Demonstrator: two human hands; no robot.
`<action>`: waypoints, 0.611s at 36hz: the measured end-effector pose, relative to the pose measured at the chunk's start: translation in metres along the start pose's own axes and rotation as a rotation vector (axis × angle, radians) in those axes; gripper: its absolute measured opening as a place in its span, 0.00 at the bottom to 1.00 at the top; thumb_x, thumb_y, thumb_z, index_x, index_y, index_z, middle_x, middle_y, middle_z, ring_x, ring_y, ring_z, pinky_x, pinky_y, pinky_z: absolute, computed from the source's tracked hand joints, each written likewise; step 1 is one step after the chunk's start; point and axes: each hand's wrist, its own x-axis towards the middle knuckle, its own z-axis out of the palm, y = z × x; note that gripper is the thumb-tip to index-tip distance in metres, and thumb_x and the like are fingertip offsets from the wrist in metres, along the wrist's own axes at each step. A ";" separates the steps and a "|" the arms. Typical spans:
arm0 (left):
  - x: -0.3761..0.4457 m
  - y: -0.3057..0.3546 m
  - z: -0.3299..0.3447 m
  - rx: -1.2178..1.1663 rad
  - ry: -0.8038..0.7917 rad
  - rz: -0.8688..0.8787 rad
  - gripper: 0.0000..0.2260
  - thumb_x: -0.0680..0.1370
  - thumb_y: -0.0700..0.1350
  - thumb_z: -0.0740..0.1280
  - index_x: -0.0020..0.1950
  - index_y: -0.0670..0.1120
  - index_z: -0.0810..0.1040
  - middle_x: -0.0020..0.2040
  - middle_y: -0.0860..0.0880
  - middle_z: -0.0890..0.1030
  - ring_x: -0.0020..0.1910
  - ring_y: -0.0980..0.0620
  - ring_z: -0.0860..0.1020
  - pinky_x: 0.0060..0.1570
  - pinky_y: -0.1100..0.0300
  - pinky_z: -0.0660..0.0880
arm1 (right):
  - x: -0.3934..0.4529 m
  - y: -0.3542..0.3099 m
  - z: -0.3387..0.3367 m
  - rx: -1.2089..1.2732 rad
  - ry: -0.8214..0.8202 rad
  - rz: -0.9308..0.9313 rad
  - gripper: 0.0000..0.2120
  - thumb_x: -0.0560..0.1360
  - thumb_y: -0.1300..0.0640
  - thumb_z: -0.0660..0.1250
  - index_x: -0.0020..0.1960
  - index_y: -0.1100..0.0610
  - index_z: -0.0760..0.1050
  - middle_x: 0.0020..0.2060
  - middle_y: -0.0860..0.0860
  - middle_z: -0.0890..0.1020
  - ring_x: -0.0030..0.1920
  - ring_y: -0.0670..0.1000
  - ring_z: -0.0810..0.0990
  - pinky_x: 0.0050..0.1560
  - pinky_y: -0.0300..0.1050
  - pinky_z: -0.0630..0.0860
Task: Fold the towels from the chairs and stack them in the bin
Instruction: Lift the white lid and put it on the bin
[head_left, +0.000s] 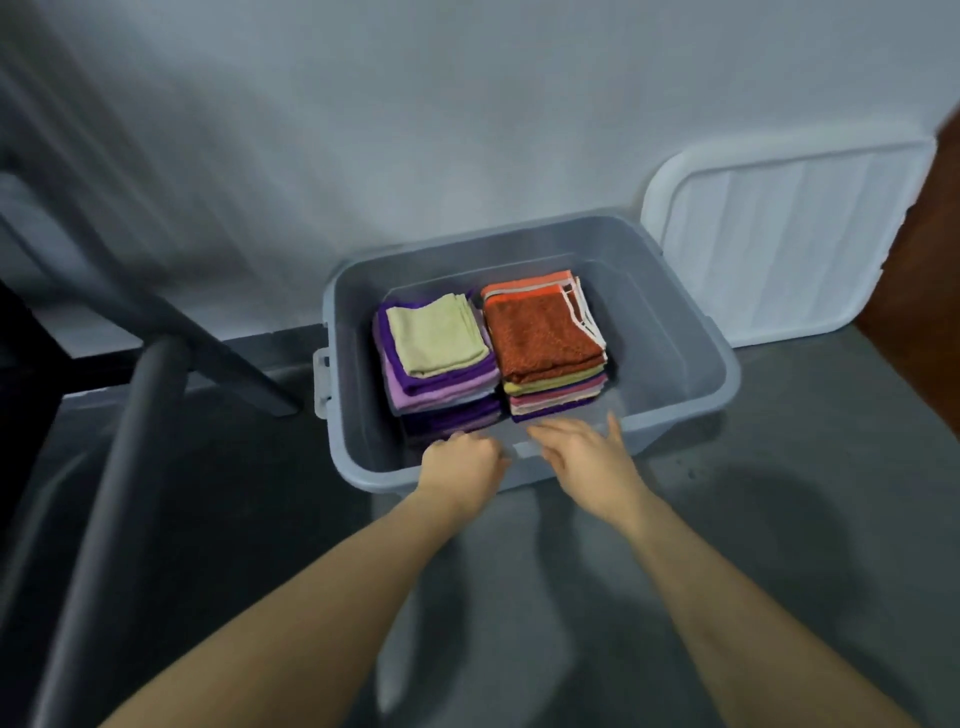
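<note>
From the head camera, a grey plastic bin (675, 358) sits on the dark floor against the wall, its long axis running left to right, and holds two stacks of folded towels side by side: a pale yellow towel (436, 335) tops the purple left stack and a woven orange towel (540, 332) tops the right. The left hand (462, 462) hangs at the bin's near rim with fingers curled and holding nothing, while the right hand (587, 457) lies beside it with fingers loosely spread. A ribbed white lid (789, 244) leans on the wall at the far right; no writing is readable.

A white lid (779, 244) leans against the wall (415, 104), on the dark floor (805, 519)
</note>
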 end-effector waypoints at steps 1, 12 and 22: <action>0.000 0.002 -0.009 0.021 -0.003 0.006 0.16 0.83 0.51 0.54 0.62 0.44 0.74 0.61 0.46 0.75 0.61 0.44 0.72 0.55 0.55 0.68 | 0.000 0.001 -0.008 0.020 -0.006 0.017 0.21 0.81 0.58 0.56 0.72 0.47 0.66 0.70 0.44 0.69 0.71 0.47 0.64 0.73 0.59 0.47; 0.046 0.055 -0.176 -0.047 -0.022 0.140 0.12 0.82 0.46 0.55 0.57 0.43 0.74 0.58 0.45 0.77 0.57 0.41 0.76 0.49 0.54 0.71 | 0.006 0.038 -0.164 0.004 -0.003 0.169 0.20 0.77 0.61 0.61 0.70 0.56 0.69 0.61 0.55 0.77 0.62 0.58 0.73 0.61 0.47 0.64; 0.138 0.136 -0.279 -0.130 -0.075 0.219 0.11 0.81 0.45 0.56 0.56 0.43 0.76 0.59 0.44 0.78 0.58 0.42 0.76 0.49 0.52 0.72 | 0.055 0.111 -0.298 0.186 0.093 0.272 0.16 0.78 0.60 0.61 0.65 0.60 0.73 0.61 0.55 0.77 0.60 0.58 0.75 0.61 0.51 0.68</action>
